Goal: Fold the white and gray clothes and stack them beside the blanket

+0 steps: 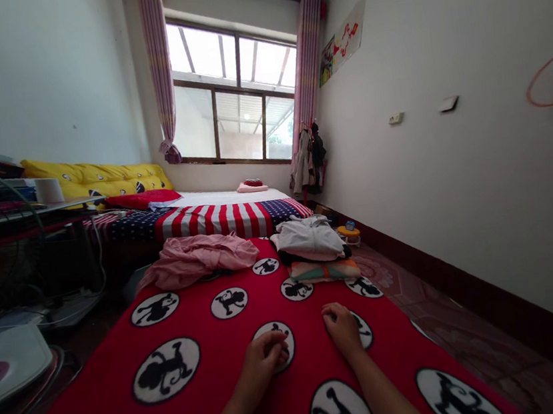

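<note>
My left hand (266,356) is just above or on the red blanket (229,354), its fingers curled in loosely with nothing visible in them. To its right, my right hand (340,323) is bent at the wrist, its fingers folded inward and partly hidden; no object shows in it. Both hands are nearest to the blanket, which has black monkey figures in white circles. Beyond the right hand lies a stack of folded clothes with a light grey garment (308,238) on top and an orange and green folded cloth (324,270) below. A crumpled pink garment (202,258) lies at the far left.
Behind the blanket is a bed with a stars-and-stripes cover (212,221) and a folded pink item (253,188). At left are a cluttered desk (55,208) and a white chair seat (13,363). A yellow stool (349,232) stands near the right wall.
</note>
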`<state>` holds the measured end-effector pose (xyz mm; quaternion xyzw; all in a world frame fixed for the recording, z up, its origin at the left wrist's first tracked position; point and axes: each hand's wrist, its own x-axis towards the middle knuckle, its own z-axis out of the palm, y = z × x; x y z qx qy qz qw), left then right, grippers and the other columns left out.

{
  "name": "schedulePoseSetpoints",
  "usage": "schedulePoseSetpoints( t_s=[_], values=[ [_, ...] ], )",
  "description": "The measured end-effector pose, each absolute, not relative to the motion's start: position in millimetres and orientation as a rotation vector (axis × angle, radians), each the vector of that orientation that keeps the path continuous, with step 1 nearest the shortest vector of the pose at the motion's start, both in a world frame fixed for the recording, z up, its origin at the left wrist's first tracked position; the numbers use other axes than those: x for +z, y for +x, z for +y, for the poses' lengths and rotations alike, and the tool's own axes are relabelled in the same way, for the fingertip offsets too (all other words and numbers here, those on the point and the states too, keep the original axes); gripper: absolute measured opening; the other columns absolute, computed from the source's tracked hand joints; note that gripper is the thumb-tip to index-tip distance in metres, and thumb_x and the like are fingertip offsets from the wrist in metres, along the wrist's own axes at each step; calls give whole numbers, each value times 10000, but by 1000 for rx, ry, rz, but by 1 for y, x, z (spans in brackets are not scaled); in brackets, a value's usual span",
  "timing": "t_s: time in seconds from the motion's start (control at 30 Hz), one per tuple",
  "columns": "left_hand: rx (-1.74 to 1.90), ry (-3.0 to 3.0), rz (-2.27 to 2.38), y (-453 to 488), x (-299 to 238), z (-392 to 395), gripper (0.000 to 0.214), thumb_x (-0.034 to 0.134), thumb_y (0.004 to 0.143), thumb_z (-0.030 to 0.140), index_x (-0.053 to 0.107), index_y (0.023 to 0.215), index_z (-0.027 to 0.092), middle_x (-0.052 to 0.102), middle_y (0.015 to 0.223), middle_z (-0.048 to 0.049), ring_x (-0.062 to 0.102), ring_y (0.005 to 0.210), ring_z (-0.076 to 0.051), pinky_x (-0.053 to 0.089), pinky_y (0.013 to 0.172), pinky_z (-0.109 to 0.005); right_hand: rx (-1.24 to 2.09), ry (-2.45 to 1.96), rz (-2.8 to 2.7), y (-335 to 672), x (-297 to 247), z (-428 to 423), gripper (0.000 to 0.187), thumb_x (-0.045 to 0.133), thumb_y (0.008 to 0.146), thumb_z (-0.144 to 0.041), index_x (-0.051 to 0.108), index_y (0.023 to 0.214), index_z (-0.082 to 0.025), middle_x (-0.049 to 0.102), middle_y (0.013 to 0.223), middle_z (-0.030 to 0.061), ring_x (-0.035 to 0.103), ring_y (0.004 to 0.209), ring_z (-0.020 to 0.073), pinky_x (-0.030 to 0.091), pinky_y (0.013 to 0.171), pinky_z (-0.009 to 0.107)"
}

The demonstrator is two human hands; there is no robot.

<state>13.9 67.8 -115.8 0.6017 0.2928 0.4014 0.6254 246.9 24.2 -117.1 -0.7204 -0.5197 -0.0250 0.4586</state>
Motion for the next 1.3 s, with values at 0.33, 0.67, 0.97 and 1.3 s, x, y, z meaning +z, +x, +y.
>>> schedulePoseSetpoints(
  t_s=[0.33, 0.67, 0.97, 1.3],
  values=[
    [882, 1386, 669, 12, -113, 68, 337, 685, 672, 393, 704, 888, 135, 689, 782, -66, 632, 649, -176, 493, 621, -285, -56, -1785, -1290, 247, -117, 25, 180, 479, 718, -139, 643, 695, -209, 699, 891, 60, 622, 891, 219, 450, 869, 330],
    [871, 1389, 697, 10, -105, 65, 372, 717, 642, 429, 713, 881, 144, 689, 758, -57, 633, 650, -181, 501, 629, -292, -65, -1781, -1283, 248, -118, 25, 192, 473, 712, -138, 654, 701, -202, 702, 889, 59, 626, 893, 211, 452, 863, 323],
    [868, 1428, 669, 9, -109, 67, 350, 696, 697, 396, 709, 919, 126, 699, 790, -73, 644, 672, -181, 509, 634, -284, -58, -1795, -1284, 248, -118, 25, 195, 471, 717, -128, 651, 708, -201, 697, 891, 53, 620, 899, 207, 445, 873, 324],
    [869, 1425, 683, 10, -108, 66, 367, 699, 692, 397, 708, 921, 110, 696, 778, -80, 637, 654, -172, 513, 634, -281, -57, -1781, -1288, 246, -117, 24, 193, 464, 727, -149, 651, 711, -197, 693, 886, 59, 613, 897, 207, 438, 871, 328]
  ],
)
